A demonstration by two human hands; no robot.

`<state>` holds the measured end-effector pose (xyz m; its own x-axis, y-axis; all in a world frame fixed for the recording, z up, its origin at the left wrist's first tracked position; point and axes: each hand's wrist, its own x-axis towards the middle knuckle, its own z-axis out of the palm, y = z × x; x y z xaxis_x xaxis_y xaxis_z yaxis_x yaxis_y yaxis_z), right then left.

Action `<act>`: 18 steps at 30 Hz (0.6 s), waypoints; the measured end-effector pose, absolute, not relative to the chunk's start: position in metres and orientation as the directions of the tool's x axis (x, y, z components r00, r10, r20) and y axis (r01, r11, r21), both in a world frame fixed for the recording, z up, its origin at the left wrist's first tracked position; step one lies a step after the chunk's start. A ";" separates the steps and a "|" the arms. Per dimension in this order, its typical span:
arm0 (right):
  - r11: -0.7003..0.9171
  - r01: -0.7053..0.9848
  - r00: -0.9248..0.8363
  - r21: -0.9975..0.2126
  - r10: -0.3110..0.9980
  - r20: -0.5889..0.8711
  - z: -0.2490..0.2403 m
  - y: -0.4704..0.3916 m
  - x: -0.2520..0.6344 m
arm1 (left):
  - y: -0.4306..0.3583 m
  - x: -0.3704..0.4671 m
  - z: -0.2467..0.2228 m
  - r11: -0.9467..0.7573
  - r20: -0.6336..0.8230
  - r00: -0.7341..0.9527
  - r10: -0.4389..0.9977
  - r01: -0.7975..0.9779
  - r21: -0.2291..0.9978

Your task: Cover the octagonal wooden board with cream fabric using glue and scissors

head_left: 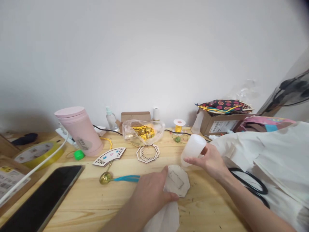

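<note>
My right hand (207, 158) is wrapped round a translucent white cylinder (194, 149), tilted just above or on the wooden table. My left hand (156, 187) lies beside a pale octagonal piece (178, 181) with a faint outline on it, thumb and index finger spread along its left edge. White material (165, 219) is below that hand. An octagonal lattice frame (148, 153) lies farther back. To its left are a fan-shaped wooden piece (109, 156) and a gold bell (105, 178) with a blue tassel (126, 178).
A pink tumbler (79, 130), a phone (43, 196) and yellow tape (40, 154) are at the left. Toward the wall are a plastic bag of yellow cord (143, 132), a yellow spool (178, 125) and a cardboard box (219, 124). Black-handled scissors (251, 183) rest right.
</note>
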<state>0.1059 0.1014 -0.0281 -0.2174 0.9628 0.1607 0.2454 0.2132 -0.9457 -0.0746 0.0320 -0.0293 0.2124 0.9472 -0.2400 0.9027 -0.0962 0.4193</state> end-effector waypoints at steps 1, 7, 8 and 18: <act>0.214 0.240 -0.206 -0.947 0.964 0.166 -0.029 0.102 0.105 | 0.032 -0.074 -0.029 -0.097 -0.240 0.213 0.947 0.903 0.419; 0.248 0.280 -0.278 -0.927 0.946 0.169 -0.024 0.102 0.110 | 0.031 -0.075 -0.029 -0.100 -0.226 0.214 0.950 0.898 0.428; 0.254 0.289 -0.290 -0.923 0.942 0.169 -0.023 0.101 0.112 | 0.031 -0.075 -0.029 -0.097 -0.229 0.211 0.950 0.898 0.429; 0.242 0.289 -0.279 -0.926 0.947 0.160 -0.023 0.098 0.109 | 0.030 -0.076 -0.030 -0.111 -0.213 0.222 0.952 0.894 0.434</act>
